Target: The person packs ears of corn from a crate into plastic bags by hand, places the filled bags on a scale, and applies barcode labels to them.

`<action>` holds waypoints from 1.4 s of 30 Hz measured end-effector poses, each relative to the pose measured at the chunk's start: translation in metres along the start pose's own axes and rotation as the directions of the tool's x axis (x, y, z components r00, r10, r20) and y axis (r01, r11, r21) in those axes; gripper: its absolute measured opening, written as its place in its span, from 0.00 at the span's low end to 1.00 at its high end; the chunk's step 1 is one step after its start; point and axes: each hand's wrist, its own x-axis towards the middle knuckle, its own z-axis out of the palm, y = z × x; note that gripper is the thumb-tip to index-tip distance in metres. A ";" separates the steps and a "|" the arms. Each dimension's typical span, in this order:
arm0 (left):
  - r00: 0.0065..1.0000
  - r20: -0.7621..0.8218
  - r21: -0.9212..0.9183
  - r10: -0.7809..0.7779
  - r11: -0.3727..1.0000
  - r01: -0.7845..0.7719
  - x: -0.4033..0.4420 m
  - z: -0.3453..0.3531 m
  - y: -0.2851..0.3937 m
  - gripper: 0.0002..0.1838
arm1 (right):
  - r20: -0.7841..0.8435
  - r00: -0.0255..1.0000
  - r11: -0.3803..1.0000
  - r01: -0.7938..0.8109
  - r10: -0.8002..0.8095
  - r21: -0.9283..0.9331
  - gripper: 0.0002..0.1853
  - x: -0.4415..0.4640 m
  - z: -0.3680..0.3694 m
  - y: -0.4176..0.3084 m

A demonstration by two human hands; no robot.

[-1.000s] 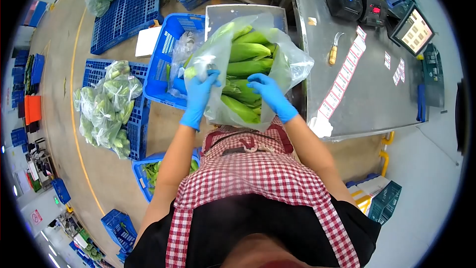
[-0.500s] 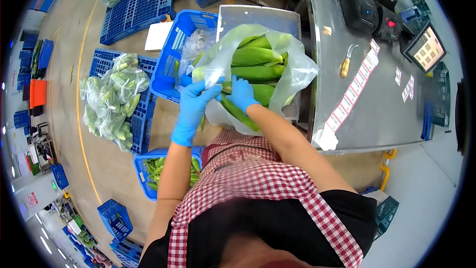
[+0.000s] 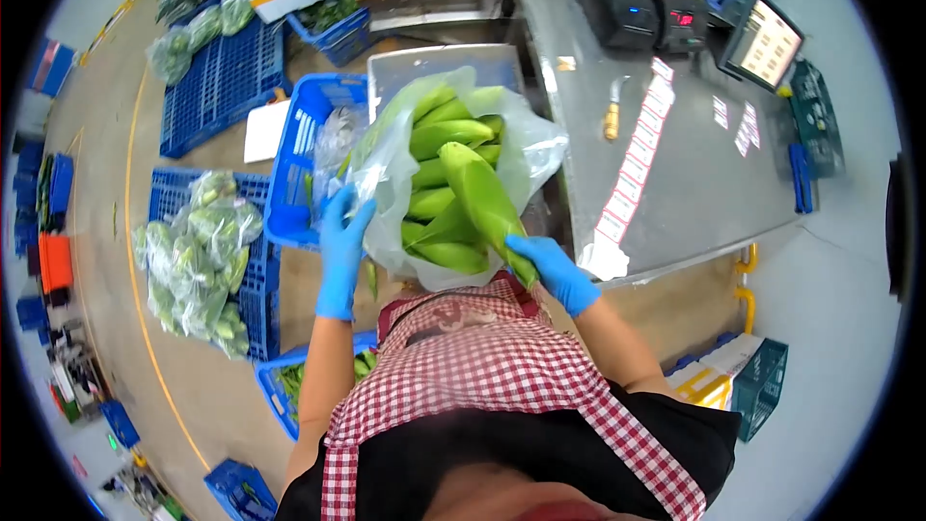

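Note:
A clear plastic bag [image 3: 386,174] stands wide open in front of me, filled with several green-husked ears of corn [image 3: 431,174]. My right hand [image 3: 558,270], in a blue glove, is closed around the lower end of one ear of corn [image 3: 479,195], which slants across the top of the others. At the bag's left side is my left hand [image 3: 342,249], also blue-gloved, its thumb and fingers apart against or beside the plastic. Under the bag, a grey-topped scale or stand [image 3: 444,58] shows at the back.
Left of the bag stands a blue crate [image 3: 289,198] with plastic inside. Bagged produce [image 3: 198,260] lies on a blue pallet [image 3: 258,304]. On the metal table [image 3: 675,193] at right are a curved knife [image 3: 612,114], a label strip [image 3: 632,159] and a screen [image 3: 762,41].
My right hand has come out of the bag's middle and moved right, now gripping an ear of corn. My left hand has lowered and its fingers have spread from the bag's rim.

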 end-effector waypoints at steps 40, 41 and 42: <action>0.898 -0.083 0.502 0.433 0.796 -0.338 -0.017 0.056 0.049 0.35 | 0.077 0.959 0.962 0.269 -0.272 0.043 0.27 -0.008 0.046 -0.050; 0.882 -0.089 0.591 0.462 0.738 -0.327 -0.001 0.062 0.034 0.32 | 0.105 0.979 0.984 0.179 -0.176 -0.012 0.26 -0.005 0.040 -0.052; 0.981 -0.048 0.280 0.188 0.945 -0.168 0.012 0.055 0.028 0.28 | 0.126 0.989 0.994 0.089 -0.081 -0.066 0.25 0.000 0.038 -0.053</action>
